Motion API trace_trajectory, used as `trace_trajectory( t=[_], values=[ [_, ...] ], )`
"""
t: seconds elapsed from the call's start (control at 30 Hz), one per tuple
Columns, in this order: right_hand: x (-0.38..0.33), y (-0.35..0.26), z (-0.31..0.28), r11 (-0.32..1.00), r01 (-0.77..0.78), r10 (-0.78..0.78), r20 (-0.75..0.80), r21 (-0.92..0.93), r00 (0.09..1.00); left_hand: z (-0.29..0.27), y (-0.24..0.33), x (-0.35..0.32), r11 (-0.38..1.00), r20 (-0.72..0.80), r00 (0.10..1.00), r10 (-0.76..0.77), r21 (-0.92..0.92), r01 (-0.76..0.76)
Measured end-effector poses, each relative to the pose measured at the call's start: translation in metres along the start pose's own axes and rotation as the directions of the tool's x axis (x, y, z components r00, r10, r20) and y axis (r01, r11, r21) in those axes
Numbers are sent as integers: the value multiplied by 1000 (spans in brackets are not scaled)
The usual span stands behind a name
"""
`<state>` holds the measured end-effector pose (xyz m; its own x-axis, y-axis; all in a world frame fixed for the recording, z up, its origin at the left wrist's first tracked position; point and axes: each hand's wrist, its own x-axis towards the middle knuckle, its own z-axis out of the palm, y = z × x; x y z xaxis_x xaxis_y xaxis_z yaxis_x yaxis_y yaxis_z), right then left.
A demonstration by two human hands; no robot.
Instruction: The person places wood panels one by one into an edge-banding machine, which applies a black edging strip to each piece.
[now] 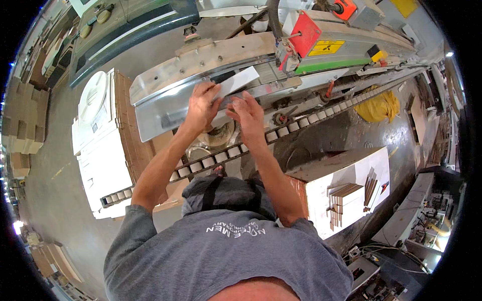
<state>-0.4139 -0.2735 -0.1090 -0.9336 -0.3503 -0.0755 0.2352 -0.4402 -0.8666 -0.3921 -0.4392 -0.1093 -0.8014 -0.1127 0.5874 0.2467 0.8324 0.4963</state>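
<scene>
A narrow white strip of board (240, 81) lies at a slant over the machine's metal bed. My left hand (204, 104) is closed, its fingers pinching the strip's near left end. Just to the right, my right hand (247, 113) is held over the front of the bed with bent fingers somewhat apart; I see nothing in it. Its fingertips are close to the strip's lower side, and whether they touch the bed is unclear. Under and left of my hands runs the smooth metal bed (158, 116) of the machine.
A red machine head (305, 34) with a hose stands beyond the strip. A row of white rollers (281, 131) crosses in front of me. White panels are stacked on the left (103, 163). At right, a white-topped stack (321, 200) carries small strips; a yellow cloth (379, 106) lies farther off.
</scene>
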Motion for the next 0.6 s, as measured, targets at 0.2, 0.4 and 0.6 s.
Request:
trace_trajectory(
  t=[0.2, 0.4, 0.6],
  values=[
    [39, 25, 19, 1000, -13, 13, 2, -28, 1000, 16, -49, 23, 1000, 51, 998, -23, -7, 24],
    [70, 34, 24, 992, -105, 105, -12, -65, 994, 5, -49, 30, 980, 47, 998, 32, 194, -40],
    [76, 38, 35, 987, -104, 103, -13, -119, 995, -1, -56, 24, 991, 26, 997, -76, 113, 73]
  ],
)
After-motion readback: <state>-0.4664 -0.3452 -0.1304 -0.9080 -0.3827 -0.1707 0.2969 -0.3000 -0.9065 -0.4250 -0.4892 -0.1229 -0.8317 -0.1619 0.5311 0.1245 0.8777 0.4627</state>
